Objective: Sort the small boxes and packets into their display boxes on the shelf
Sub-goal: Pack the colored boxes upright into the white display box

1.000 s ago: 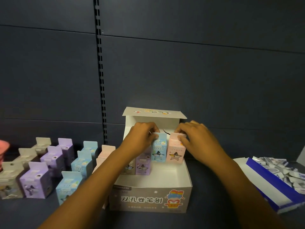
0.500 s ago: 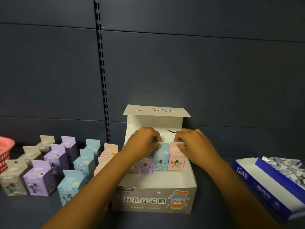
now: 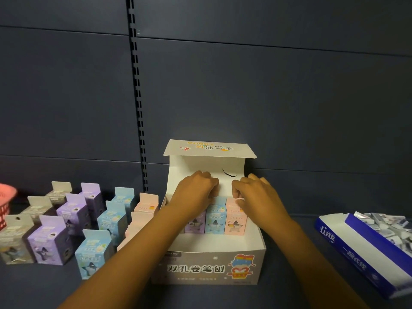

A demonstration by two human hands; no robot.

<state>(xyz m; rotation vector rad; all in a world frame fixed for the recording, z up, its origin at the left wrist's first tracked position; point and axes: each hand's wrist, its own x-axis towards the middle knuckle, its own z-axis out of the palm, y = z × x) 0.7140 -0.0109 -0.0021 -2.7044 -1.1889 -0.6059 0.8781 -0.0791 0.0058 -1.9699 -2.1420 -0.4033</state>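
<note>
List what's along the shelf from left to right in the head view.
Red basket → loose small boxes → display box, with the left hand then the right hand at the boxes inside → blue box of packets.

1 head camera looks forward and down, close over the shelf (image 3: 289, 293).
</note>
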